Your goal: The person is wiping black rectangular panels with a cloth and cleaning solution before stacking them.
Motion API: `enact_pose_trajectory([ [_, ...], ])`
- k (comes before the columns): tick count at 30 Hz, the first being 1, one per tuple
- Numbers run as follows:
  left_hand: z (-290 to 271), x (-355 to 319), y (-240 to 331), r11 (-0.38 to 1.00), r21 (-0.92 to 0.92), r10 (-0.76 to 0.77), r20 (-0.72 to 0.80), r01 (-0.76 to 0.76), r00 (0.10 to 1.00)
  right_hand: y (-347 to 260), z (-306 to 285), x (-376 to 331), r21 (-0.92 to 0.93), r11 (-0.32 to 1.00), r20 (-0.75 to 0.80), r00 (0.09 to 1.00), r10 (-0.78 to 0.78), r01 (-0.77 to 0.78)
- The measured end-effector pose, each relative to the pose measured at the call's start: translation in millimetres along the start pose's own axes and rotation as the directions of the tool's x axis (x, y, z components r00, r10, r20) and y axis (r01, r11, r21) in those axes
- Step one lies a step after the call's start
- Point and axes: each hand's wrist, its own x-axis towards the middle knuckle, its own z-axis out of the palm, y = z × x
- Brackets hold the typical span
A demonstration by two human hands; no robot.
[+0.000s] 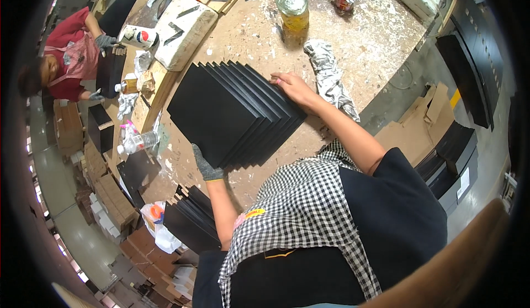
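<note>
A stack of flat black panels (pixel 212 120) stands on the work table in front of me, its sheets fanned out in steps toward the right. My left hand (pixel 207 164), in a grey knitted glove, grips the near left corner of the stack; part of its fingers is hidden by the front panel. Against the right edges of the panels, my bare right hand (pixel 293 90) holds the stack with its fingers bent over the upper corner. Both hands brace the stack from opposite sides.
A crumpled white cloth (pixel 330 76) and a green-capped bottle of yellowish liquid (pixel 292 18) are on the paint-spotted table (pixel 237 40). A white padded block (pixel 185 29) lies left. More black panels (pixel 193 217) stand near my left elbow. A co-worker (pixel 72 54) works at the far left.
</note>
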Motion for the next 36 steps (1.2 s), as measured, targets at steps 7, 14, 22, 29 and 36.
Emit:
enact_pose_trajectory([
  [7, -21, 7, 2, 0.993, 0.076, 0.095, -0.035, -0.092, 0.995, -3, 0, -11, 0.292, 0.956, -0.068, 0.997, 0.038, -0.017],
  [14, -38, 20, 22, 0.991, 0.111, 0.078, 0.017, -0.079, 0.997, -43, 29, -31, -0.005, 0.995, -0.094, 0.991, -0.095, 0.095],
  [22, -4, 17, 17, 0.974, 0.228, 0.017, -0.102, 0.007, 0.995, -64, 85, -44, -0.314, 0.892, 0.048, 0.944, -0.327, 0.325],
  [29, -24, 20, 25, 0.992, 0.118, -0.034, -0.046, 0.039, 0.998, -70, 91, -52, -0.396, 0.854, 0.073, 0.939, -0.336, 0.336],
  [36, -31, 17, 20, 0.956, 0.292, 0.031, -0.051, -0.015, 0.998, -83, 77, -63, -0.213, 0.961, 0.0, 0.984, -0.177, 0.173],
])
